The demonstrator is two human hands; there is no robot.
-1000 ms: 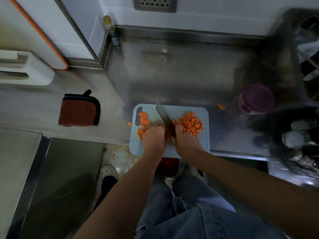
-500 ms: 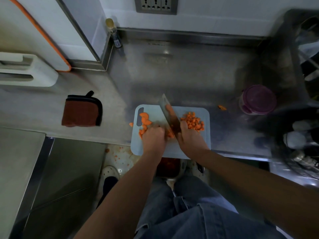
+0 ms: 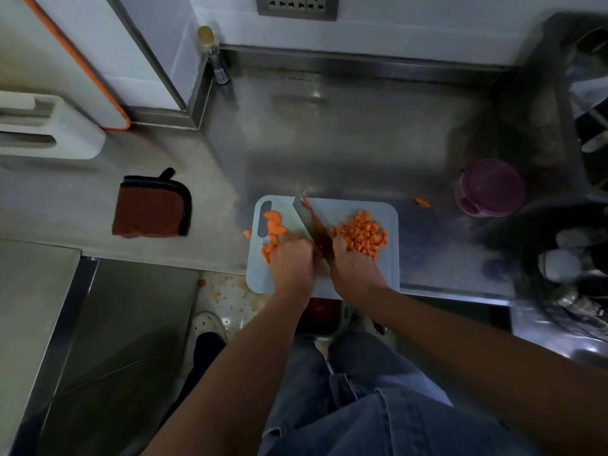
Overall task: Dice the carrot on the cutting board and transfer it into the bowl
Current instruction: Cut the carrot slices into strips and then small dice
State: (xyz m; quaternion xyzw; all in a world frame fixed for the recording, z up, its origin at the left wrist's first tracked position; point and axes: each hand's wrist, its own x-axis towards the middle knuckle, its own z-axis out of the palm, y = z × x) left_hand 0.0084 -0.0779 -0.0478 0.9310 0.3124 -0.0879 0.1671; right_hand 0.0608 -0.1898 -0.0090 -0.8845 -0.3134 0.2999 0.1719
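Containers: 1 purple tub (image 3: 492,187) on the counter (image 3: 329,143), right of the board, well apart from it. Lid on, contents hidden. 1 bin (image 3: 324,315) on the floor under the counter edge holds a reddish-orange mass, too dark to ID. Sink area (image 3: 566,258) on the far right holds dishes, too blurred to count.

Carrot is all on or near 1 pale blue board (image 3: 390,274) at the counter's front edge:
- dice (image 3: 362,233): 1 heap on the board's right half, too many to count
- slices (image 3: 274,223): left side by the handle slot, 3 half-rounds clear, more partly under the hand
- 2 strays on the counter: 1 piece (image 3: 246,233) just off the board's left edge, 1 scrap (image 3: 422,202) between board and tub
- small orange bits on the floor (image 3: 227,294) below the board

Hands: right hand (image 3: 353,268) grips the handle of 1 knife (image 3: 314,225), blade running diagonally between slices and dice. Left hand (image 3: 291,261) has fingers curled down on the slices just left of the blade; motion blur there.

Other: 1 potholder (image 3: 153,205), 1 bottle (image 3: 214,54), 1 outlet strip (image 3: 296,6) with 3 sockets.
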